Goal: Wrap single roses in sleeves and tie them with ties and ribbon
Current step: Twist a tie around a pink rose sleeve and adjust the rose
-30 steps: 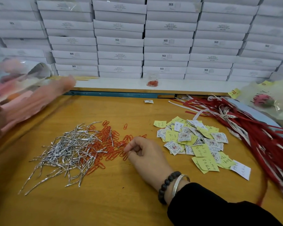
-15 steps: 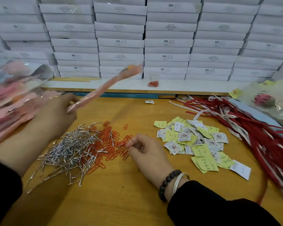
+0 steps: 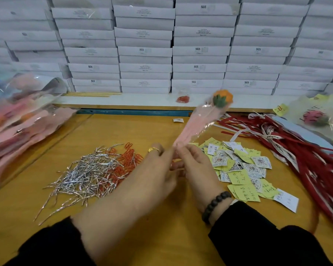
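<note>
Together, both hands meet at the centre of the wooden counter [image 3: 161, 237]. The left hand [image 3: 158, 169] and right hand [image 3: 196, 166] each have fingers curled tight, pinching the lower end of a pink-sleeved orange rose [image 3: 222, 97], which tilts up toward 1 o'clock. A heap of silver twist ties [image 3: 85, 173] lies at 9 o'clock, red ribbons [image 3: 299, 150] at 3 o'clock, both apart from the hands.
</note>
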`<action>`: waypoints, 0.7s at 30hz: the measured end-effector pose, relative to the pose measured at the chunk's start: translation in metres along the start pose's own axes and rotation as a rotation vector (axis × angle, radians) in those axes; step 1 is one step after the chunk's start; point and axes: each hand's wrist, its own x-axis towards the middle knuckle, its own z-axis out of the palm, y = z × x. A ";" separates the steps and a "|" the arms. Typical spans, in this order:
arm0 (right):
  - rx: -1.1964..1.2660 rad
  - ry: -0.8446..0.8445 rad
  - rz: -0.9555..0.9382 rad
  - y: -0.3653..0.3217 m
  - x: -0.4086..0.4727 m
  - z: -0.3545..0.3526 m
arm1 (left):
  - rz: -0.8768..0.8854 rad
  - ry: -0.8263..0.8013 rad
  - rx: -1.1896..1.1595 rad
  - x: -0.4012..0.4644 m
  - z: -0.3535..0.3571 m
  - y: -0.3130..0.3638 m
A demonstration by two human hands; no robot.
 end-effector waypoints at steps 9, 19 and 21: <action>0.152 -0.051 0.036 -0.005 -0.006 -0.020 | -0.193 0.157 -0.714 -0.008 -0.004 0.001; 0.130 -0.274 0.053 0.000 -0.026 -0.004 | -0.459 0.147 -1.181 -0.007 0.006 -0.021; 0.091 -0.294 0.067 -0.002 -0.026 -0.006 | -0.474 0.141 -1.200 -0.009 0.006 -0.022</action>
